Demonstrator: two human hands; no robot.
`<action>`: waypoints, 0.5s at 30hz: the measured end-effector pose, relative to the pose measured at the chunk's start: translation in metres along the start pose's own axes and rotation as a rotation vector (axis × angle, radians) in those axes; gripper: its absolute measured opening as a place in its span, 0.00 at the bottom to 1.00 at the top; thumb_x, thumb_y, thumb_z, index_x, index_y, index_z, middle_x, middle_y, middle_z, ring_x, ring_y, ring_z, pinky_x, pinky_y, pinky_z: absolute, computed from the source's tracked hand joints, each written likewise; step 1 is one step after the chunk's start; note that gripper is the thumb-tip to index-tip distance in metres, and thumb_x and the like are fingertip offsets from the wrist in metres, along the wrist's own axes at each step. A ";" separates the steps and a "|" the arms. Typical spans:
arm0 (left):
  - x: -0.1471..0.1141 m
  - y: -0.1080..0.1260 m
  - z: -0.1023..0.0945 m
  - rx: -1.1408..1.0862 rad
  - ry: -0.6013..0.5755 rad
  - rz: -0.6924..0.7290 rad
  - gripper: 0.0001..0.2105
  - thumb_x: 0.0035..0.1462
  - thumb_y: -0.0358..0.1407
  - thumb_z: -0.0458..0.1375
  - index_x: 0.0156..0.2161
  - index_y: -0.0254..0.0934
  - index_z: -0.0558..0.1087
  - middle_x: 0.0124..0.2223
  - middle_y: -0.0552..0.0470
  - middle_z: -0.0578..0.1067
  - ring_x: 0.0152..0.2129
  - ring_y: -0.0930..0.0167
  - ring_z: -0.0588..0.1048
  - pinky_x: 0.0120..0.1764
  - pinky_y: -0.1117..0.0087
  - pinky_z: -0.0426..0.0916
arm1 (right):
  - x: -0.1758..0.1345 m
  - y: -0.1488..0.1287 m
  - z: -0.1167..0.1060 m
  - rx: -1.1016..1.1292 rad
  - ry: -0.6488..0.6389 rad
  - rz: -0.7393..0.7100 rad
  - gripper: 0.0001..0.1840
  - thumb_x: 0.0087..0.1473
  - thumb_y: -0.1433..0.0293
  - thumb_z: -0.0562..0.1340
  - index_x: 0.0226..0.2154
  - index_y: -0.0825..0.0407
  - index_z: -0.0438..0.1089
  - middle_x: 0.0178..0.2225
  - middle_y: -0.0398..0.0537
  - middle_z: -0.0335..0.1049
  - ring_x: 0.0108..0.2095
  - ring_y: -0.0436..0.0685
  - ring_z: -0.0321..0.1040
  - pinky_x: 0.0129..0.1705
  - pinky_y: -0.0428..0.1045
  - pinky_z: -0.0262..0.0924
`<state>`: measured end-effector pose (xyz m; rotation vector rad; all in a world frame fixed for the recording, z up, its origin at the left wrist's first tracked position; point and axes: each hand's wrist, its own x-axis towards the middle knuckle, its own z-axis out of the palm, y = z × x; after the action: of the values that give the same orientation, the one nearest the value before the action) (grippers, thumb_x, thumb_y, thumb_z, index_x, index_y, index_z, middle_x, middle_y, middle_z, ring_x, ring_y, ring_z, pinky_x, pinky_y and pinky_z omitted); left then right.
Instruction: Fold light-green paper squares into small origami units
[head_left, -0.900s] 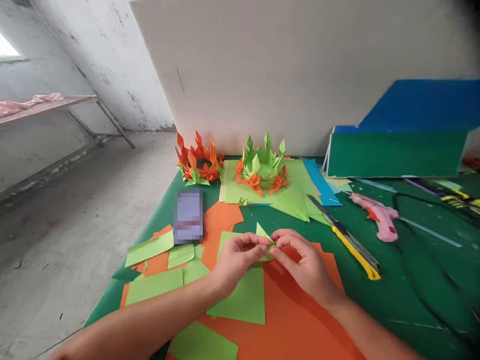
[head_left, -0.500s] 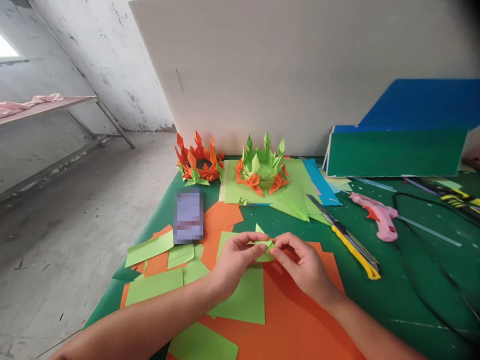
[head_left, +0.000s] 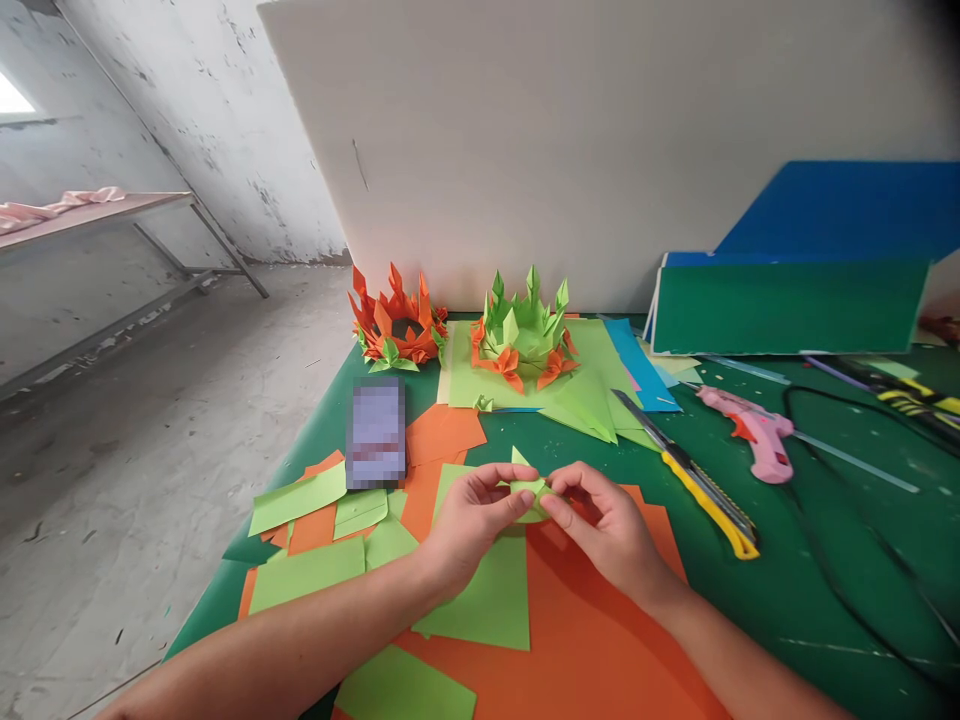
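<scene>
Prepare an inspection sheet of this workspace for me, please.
Surface: green table, partly covered by orange sheets and green sheets.
Job's things: folded green paper; orange crown and green crown farther back.
Clutter: yellow knife, blade out; pink glue gun; phone-shaped item, pixelated.
Hands: left hand and right hand, fingers pinching the folded green paper.
Cables: black cable trails across the table's right side.
Surroundings: side bench, pale board behind.
</scene>
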<state>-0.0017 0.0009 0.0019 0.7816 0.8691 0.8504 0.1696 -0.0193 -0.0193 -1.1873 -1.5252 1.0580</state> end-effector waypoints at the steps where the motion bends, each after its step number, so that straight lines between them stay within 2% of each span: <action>1: 0.000 0.000 0.000 -0.003 0.005 -0.002 0.13 0.48 0.36 0.68 0.39 0.35 0.76 0.32 0.52 0.77 0.30 0.75 0.74 0.38 0.73 0.68 | 0.000 0.000 0.000 0.000 0.001 -0.002 0.09 0.59 0.64 0.60 0.30 0.49 0.63 0.30 0.41 0.62 0.32 0.51 0.61 0.35 0.45 0.59; 7: -0.001 0.001 0.002 0.018 0.021 0.027 0.11 0.48 0.35 0.68 0.37 0.35 0.76 0.32 0.52 0.76 0.30 0.76 0.73 0.36 0.75 0.67 | 0.001 0.000 0.001 0.010 -0.005 0.009 0.09 0.60 0.63 0.59 0.30 0.49 0.63 0.29 0.41 0.61 0.31 0.51 0.60 0.33 0.45 0.58; 15: -0.002 -0.003 -0.001 0.100 -0.029 0.110 0.10 0.50 0.37 0.66 0.37 0.36 0.76 0.36 0.50 0.75 0.34 0.73 0.72 0.39 0.72 0.67 | -0.002 -0.003 0.002 0.042 -0.018 0.002 0.10 0.60 0.64 0.59 0.29 0.49 0.60 0.28 0.40 0.59 0.30 0.50 0.58 0.33 0.44 0.58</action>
<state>-0.0023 -0.0017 -0.0009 0.9339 0.8538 0.8949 0.1674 -0.0215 -0.0169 -1.1534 -1.5091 1.0993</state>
